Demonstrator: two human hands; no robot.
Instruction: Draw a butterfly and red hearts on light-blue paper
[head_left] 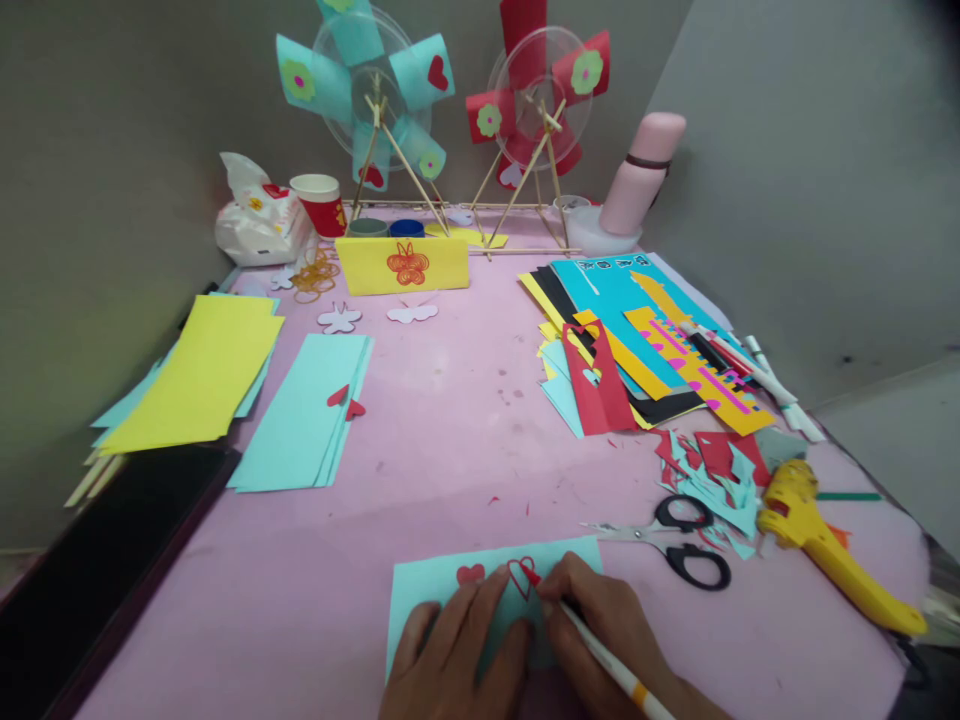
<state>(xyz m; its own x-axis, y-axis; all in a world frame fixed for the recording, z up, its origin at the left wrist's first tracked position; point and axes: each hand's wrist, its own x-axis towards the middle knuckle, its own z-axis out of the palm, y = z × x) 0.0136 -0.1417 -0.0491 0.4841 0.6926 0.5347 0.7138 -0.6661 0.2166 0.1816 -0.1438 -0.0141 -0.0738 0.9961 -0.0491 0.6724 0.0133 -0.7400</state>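
A light blue sheet of paper (420, 582) lies on the table at the near edge. My left hand (457, 655) rests on it with the fingers stretched out, the fingertips just below a red heart (470, 574). Pinched in my right hand (600, 620) is a white marker (611, 662) with a red tip. That tip touches the sheet at the right side of a red heart outline (520, 582). To the right of the sheet lie scissors (664, 535) with black handles, blades apart.
Paper scraps (712, 480) and a yellow glue gun (836, 545) lie at right, below coloured sheets (615, 310). Light blue strips (300, 420), yellow paper (199, 370) and a black tablet-like slab (112, 560) are at left. Two paper-bladed wheels (379, 110) on stick frames stand behind.
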